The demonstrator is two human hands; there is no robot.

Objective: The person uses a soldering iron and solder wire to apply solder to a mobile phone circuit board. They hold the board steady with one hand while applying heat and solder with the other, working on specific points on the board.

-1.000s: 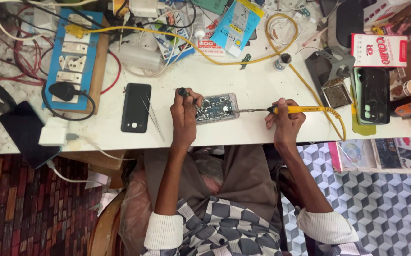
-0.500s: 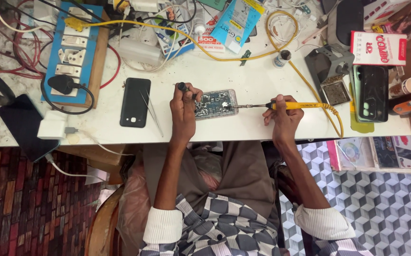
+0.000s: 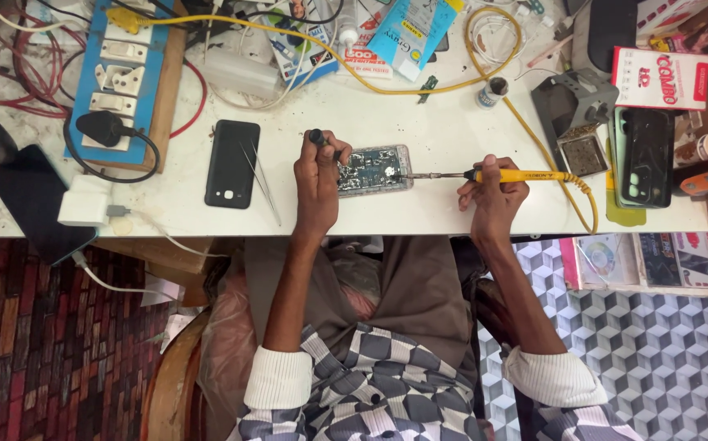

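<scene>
Mid-job: the opened phone [image 3: 374, 170], back off w/ circuit board showing, is lying near the table [image 3: 444, 122] front edge. Left hand [image 3: 319, 175] is steadying it, fist closed round a dark small tool [image 3: 319, 138]. Right hand [image 3: 494, 192] is gripping the yellow soldering iron [image 3: 501, 175], tip touching the board's right edge. Phone isn't reassembled yet. Tweezers [image 3: 260, 181] & a black phone [image 3: 232, 163] are lying left; the iron's yellow cord [image 3: 570, 192] is looping beside the right hand.

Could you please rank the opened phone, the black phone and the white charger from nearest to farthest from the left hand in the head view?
From the left hand:
1. Opened phone, touching, just right.
2. Black phone, left.
3. White charger, far left.
</scene>
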